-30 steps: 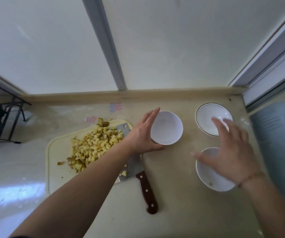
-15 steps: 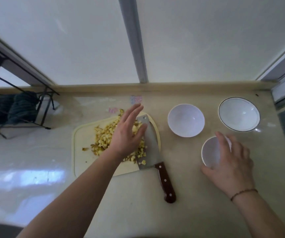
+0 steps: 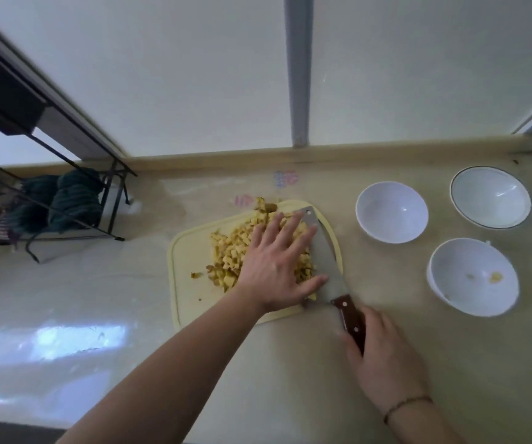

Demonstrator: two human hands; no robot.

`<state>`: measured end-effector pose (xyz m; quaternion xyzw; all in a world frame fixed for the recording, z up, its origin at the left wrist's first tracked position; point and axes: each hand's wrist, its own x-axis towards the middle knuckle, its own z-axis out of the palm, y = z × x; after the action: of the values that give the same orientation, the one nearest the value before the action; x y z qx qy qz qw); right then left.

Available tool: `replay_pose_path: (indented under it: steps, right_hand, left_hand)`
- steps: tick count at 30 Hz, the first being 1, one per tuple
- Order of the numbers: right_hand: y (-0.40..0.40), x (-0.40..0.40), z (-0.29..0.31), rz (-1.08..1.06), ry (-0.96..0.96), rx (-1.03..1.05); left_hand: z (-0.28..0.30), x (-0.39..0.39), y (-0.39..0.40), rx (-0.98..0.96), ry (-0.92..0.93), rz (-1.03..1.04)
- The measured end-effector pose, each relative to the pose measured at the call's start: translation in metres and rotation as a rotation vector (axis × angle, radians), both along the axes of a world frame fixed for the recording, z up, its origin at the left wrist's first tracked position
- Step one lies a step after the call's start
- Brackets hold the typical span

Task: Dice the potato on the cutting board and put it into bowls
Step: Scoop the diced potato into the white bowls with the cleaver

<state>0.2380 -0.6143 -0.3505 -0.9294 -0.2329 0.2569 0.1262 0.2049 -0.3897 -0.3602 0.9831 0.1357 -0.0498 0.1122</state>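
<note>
We have the potato [image 3: 226, 261] diced on the cutting board [image 3: 188, 270]; our left hand [image 3: 277, 267] lies flat on it, our right hand [image 3: 383, 357] closes round the cleaver [image 3: 325, 257], and the bowls [image 3: 391, 211] beside the board remain unfilled.

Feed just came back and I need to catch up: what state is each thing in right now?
Potato: diced, piled on cutting board.
Cleaver: flat, blade on board.
Left hand: open, spread over dice.
Right hand: gripping cleaver handle.
Near bowl: few scraps.
Middle bowl: empty.
Rimmed bowl: empty.
</note>
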Motion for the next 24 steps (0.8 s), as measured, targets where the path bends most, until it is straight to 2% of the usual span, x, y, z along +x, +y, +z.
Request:
replay_pose_path:
  steps: [6, 11, 14, 19, 24]
  right_hand:
    - [0.011, -0.009, -0.008, -0.049, -0.114, 0.072]
    - [0.016, -0.011, -0.004, -0.243, 0.161, 0.284]
    - [0.019, -0.012, -0.005, -0.242, 0.164, 0.354]
    - [0.015, -0.013, -0.01, -0.31, 0.346, 0.476]
    - [0.015, -0.014, -0.011, -0.322, 0.339, 0.556]
  left_hand:
    - [-0.011, 0.0, -0.002, 0.059, 0.052, -0.072]
    - [-0.015, -0.003, -0.004, 0.029, 0.012, -0.065]
    - [-0.016, -0.002, -0.004, 0.013, -0.021, -0.066]
    - [-0.012, 0.001, -0.01, 0.022, -0.044, -0.038]
    - [-0.006, 0.012, -0.011, -0.006, -0.021, -0.007]
